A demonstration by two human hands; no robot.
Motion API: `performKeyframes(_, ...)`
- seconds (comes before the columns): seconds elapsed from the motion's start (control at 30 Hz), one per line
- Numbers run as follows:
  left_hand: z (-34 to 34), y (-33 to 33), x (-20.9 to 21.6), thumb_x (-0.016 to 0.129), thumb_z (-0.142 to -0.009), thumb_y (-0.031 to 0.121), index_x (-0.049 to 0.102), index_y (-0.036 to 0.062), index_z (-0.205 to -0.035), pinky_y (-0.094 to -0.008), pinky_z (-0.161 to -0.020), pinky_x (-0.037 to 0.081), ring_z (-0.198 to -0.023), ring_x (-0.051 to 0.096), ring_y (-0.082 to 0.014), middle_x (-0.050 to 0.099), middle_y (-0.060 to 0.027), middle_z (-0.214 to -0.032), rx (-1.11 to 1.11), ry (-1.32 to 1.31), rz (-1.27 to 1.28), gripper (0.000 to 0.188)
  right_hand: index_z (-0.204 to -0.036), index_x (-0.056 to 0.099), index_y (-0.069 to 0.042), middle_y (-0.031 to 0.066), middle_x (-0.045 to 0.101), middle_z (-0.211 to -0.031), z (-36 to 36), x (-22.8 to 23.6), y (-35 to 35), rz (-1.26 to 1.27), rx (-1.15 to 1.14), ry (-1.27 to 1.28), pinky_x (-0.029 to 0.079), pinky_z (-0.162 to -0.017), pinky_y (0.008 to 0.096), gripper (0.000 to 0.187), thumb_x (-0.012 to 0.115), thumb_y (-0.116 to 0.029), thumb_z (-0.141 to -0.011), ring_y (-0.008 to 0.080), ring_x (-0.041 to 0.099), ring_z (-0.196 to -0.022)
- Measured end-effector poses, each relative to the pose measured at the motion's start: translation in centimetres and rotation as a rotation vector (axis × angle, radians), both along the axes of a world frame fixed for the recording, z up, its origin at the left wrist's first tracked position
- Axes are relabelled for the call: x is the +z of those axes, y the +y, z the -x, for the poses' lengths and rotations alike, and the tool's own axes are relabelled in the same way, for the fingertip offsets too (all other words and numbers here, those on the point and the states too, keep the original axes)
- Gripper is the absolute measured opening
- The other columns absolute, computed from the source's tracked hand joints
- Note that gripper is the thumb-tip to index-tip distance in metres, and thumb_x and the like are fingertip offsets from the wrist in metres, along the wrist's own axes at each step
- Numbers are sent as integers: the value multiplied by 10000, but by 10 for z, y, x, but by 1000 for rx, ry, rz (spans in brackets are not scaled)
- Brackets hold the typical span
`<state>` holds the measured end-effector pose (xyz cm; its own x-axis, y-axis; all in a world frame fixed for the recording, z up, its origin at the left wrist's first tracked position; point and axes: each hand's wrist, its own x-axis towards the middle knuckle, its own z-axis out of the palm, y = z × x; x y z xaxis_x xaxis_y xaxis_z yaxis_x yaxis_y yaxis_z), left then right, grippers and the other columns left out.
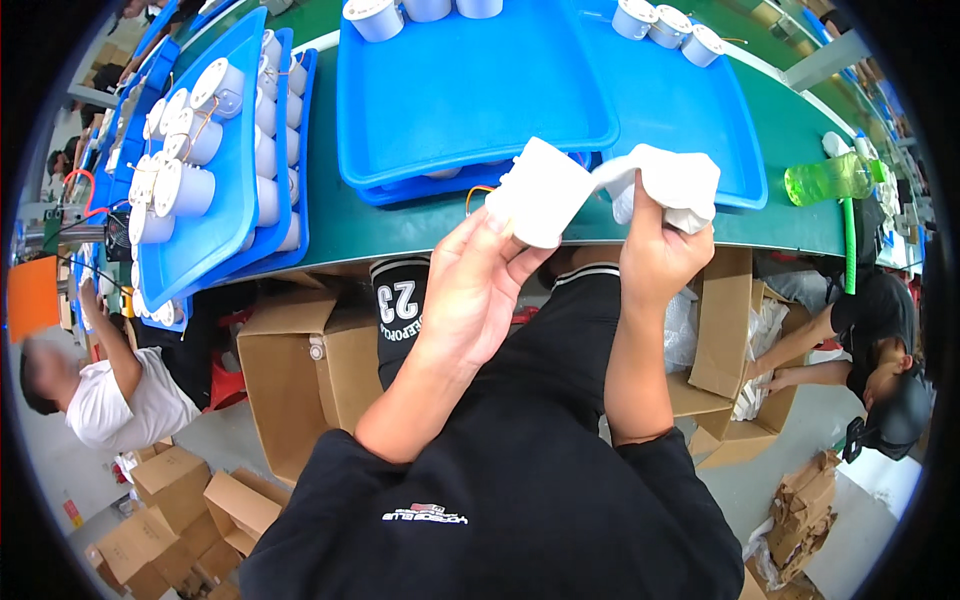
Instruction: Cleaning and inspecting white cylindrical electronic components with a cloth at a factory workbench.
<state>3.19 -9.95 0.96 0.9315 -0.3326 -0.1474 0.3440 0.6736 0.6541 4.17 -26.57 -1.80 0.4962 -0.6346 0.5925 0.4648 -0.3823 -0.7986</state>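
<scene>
My left hand [470, 285] is closed around a white cylindrical housing [543, 190], held tilted above the near edge of the green table. Thin coloured wires [478, 193] come out at its left side. In my right hand [665, 245] is a crumpled white cloth [680, 182], bunched over the fingertips. One end of the cloth reaches left to the housing's upper right side; I cannot tell how firmly it presses there. Just beyond my hands lies a blue tray [470, 100], stacked on another tray with a few white housings at its far edge.
Stacked blue trays [235, 215] full of white housings stand at the left. Another blue tray [680, 110] lies at the right, beside a green bottle [830, 180]. Cardboard boxes [285, 385] sit below the table. Two people work at either side, one reaching into a box [745, 400].
</scene>
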Motion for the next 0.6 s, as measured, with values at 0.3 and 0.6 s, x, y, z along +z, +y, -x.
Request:
performKeyframes(0.3, -20, 10, -5, 535, -947, 383, 426, -36, -1276, -385, -986, 500, -1111, 564, -310, 516, -177, -1212, -24, 324, 386, 544, -1026, 614, 46, 73, 661, -955, 29, 24, -19, -39, 157, 77, 479, -748, 259, 198, 666, 38, -835, 122, 606, -849)
performKeyframes(0.6, -19, 4, 12, 576, -935, 286, 481, -41, -1257, -390, -957, 500, -1109, 580, -287, 549, -169, -1235, 51, -101, -17, 469, -1168, 507, 47, 123, 599, -1069, 48, 12, -30, -54, 143, 129, 469, -764, 264, 269, 523, 33, -900, 143, 587, -862)
